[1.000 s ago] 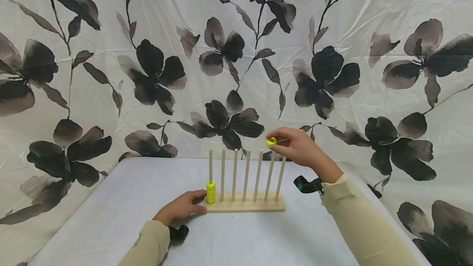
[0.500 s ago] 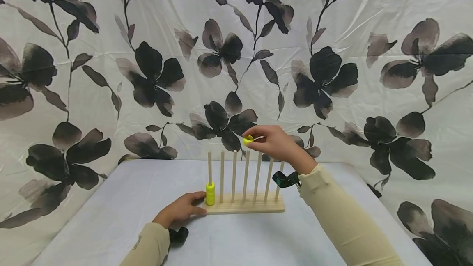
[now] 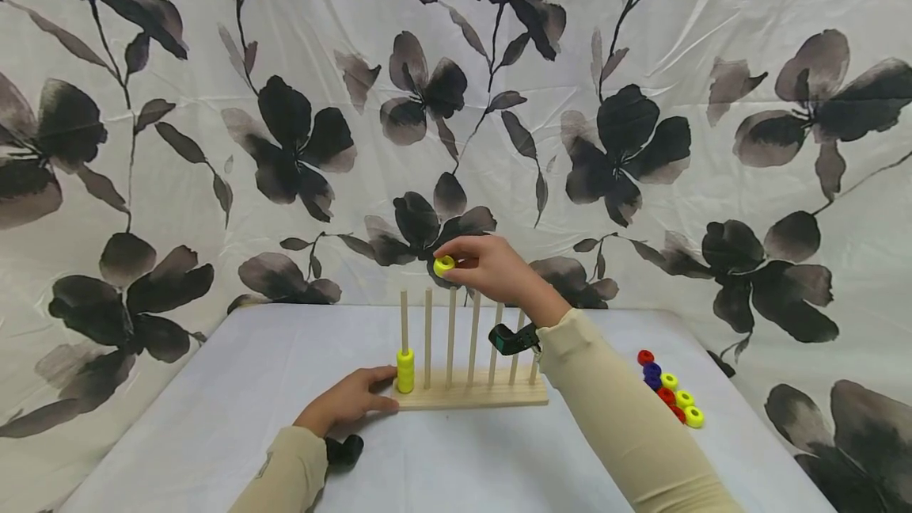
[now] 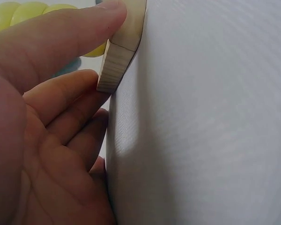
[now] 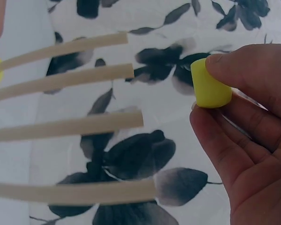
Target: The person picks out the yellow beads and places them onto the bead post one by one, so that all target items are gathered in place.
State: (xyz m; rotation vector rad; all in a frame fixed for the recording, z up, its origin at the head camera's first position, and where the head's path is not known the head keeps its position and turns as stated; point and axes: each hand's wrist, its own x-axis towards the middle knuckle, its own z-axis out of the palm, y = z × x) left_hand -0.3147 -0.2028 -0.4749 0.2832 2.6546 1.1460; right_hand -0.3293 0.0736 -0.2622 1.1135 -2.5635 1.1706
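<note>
My right hand (image 3: 492, 267) pinches a yellow bead (image 3: 444, 266) between thumb and fingertips. It hangs just above the pegs, close to the third from the left; in the right wrist view the bead (image 5: 210, 89) is apart from every peg end. My left hand (image 3: 349, 402) grips the left end of the wooden peg stand (image 3: 477, 397); the left wrist view has its thumb (image 4: 96, 28) on one face of the base and fingers at another. Several yellow beads (image 3: 405, 371) are stacked on the leftmost peg. The right forearm partly hides the pegs at the right.
Several loose beads lie at the right of the white table (image 3: 214, 386): red (image 3: 645, 357), blue (image 3: 651, 370) and yellow (image 3: 685, 399). The forearm lies just left of them. A floral cloth (image 3: 420, 6) hangs behind the table.
My right hand has carried the yellow bead leftward over the peg tops, from the right end to near the third peg. Loose beads now show at the right. The left hand stays put.
</note>
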